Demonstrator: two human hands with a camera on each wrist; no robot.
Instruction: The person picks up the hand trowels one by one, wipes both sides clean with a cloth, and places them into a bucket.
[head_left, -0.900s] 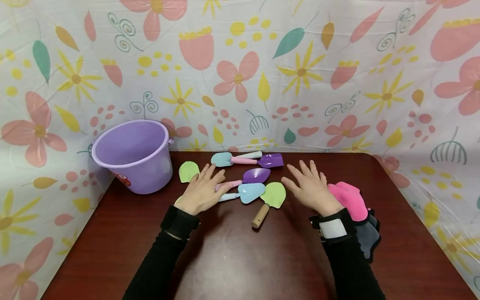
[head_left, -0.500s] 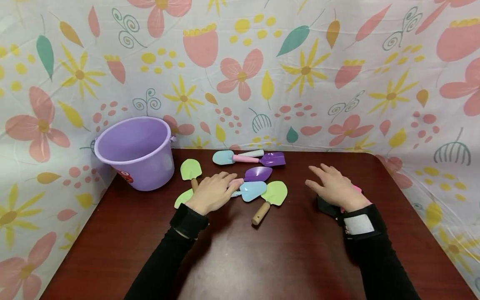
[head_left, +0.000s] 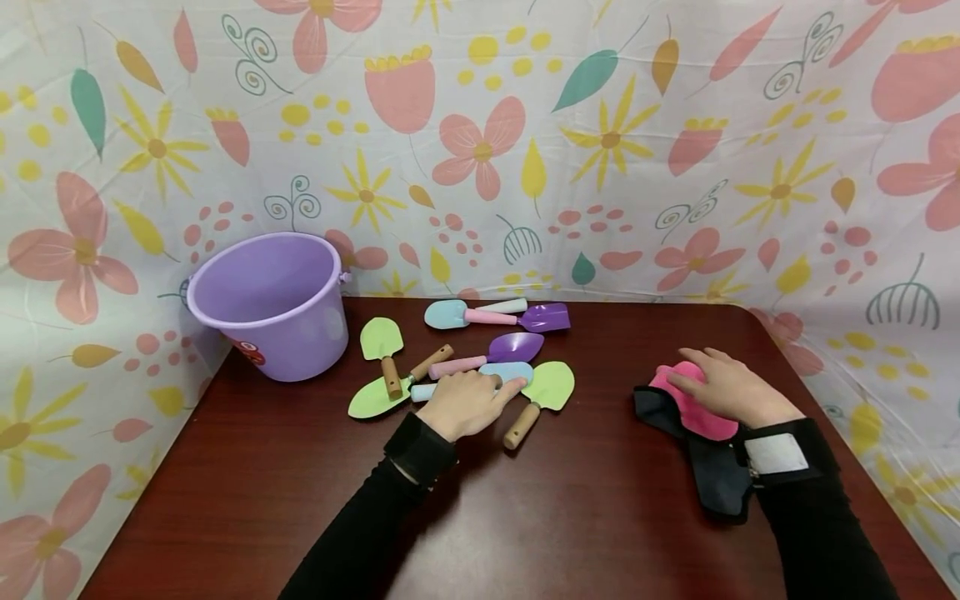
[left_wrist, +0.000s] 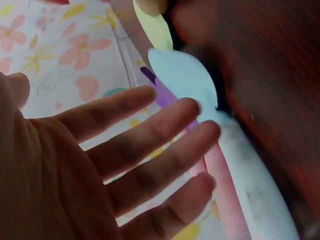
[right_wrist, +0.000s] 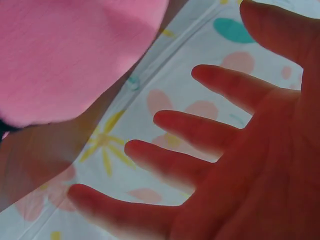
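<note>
In the head view my left hand [head_left: 467, 406] is low over a light blue trowel [head_left: 517, 371], overlapping its neck and blade. The left wrist view shows the fingers spread and relaxed beside that trowel's handle [left_wrist: 255, 185], with nothing gripped. A purple-bladed trowel with a pink handle [head_left: 459, 367] lies just behind it. To the right is a green trowel [head_left: 551, 386] with a wooden handle. My right hand [head_left: 738, 390] hovers over a soft pink and black cloth item [head_left: 708, 417]. Its fingers are extended and apart in the right wrist view, with pink fabric [right_wrist: 75, 55] below the palm.
A purple bucket [head_left: 307, 337] stands at the table's back left. Two green trowels with wooden handles [head_left: 381, 337] lie crossed near it. At the back edge rest a light blue trowel [head_left: 446, 315] and a purple square-bladed shovel [head_left: 546, 317]. A floral curtain [head_left: 480, 150] hangs behind the table.
My left hand has moved right, from the green trowels to the light blue trowel. My right hand has shifted right over the pink and black cloth item, which now lies differently and further left.
</note>
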